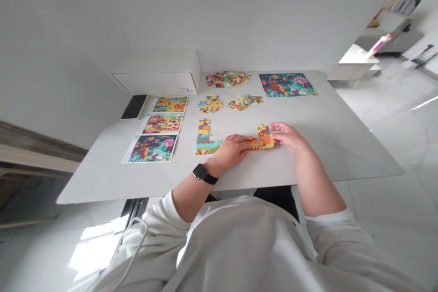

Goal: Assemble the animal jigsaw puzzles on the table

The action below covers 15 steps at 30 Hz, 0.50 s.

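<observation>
A partly joined jigsaw puzzle (203,136) lies in front of me, with a left column, a bottom row and a short right column. My left hand (233,150) rests flat on the bottom row, hiding its middle; the fingers are stretched to the right. At the right end, my right hand (286,137) touches the edge of the orange lion pieces (264,138), fingers extended and slightly apart. Behind the puzzle are a small heap of blue and yellow puzzle pieces (210,104) and another heap of mixed pieces (240,101).
A larger heap of reddish pieces (228,80) sits farther back. At the back right lies a finished dark-blue puzzle (287,85). To the left are a sheet of three reference pictures (153,148), a phone (134,106) and a white box (155,83) against the wall.
</observation>
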### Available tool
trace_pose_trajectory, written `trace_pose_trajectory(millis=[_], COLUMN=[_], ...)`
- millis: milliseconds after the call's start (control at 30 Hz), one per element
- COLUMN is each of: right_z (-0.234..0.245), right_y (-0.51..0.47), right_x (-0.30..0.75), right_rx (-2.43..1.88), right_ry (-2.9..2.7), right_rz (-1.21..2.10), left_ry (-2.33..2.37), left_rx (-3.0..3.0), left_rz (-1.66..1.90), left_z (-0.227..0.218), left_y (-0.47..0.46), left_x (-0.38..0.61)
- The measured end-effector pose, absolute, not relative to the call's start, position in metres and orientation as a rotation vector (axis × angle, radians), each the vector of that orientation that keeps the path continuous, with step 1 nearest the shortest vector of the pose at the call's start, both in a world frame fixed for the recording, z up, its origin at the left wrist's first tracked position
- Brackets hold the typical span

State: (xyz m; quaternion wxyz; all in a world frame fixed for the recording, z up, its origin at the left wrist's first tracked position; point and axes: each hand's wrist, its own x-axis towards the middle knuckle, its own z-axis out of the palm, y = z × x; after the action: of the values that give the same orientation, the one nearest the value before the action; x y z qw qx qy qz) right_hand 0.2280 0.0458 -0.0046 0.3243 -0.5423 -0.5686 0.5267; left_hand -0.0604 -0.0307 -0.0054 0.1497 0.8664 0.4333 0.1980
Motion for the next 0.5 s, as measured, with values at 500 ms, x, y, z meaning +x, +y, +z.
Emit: trace_pose_trajectory(millis=[500], right_z=[-0.0075], right_y=[0.0486], right_x=[0.2219], right_rx=[-1.324], right_ry=[-1.713], right_rz=[1.15], left_ry=[1.244], left_rx=[2.496], left_rz=[0.575], left_z=[-0.006], left_y=[-0.0309], left_x=[-0.0594])
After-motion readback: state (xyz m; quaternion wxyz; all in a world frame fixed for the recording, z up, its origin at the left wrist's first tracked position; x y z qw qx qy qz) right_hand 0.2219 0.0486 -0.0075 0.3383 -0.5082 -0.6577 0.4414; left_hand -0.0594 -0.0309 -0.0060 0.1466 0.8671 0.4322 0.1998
